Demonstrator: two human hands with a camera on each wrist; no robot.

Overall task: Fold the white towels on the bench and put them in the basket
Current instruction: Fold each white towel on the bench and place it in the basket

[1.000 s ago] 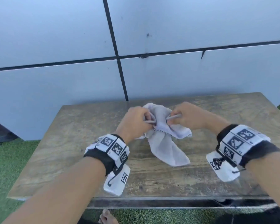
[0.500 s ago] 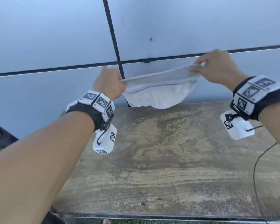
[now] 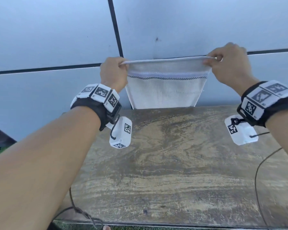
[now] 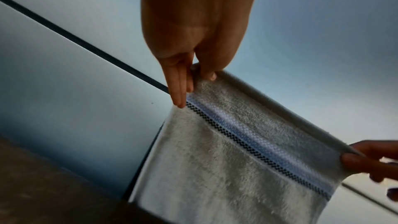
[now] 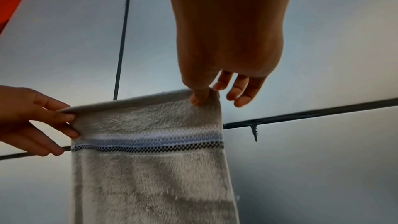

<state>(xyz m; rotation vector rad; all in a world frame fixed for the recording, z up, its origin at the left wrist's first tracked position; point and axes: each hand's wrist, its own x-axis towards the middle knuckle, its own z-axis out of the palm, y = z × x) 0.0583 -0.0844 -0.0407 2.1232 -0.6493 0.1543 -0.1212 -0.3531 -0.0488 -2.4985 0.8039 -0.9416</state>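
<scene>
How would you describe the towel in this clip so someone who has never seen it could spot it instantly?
Look above the far edge of the wooden bench, in front of the grey panelled wall. The towel hangs there, stretched flat between the left hand and the right hand, which pinch its top corners. It is white, with a pale blue band and a black checked line near the top.

An outdoor spot: a weathered wooden bench [image 3: 173, 163] stands on green turf [image 3: 0, 151] against a grey panelled wall [image 3: 56, 39].
</scene>
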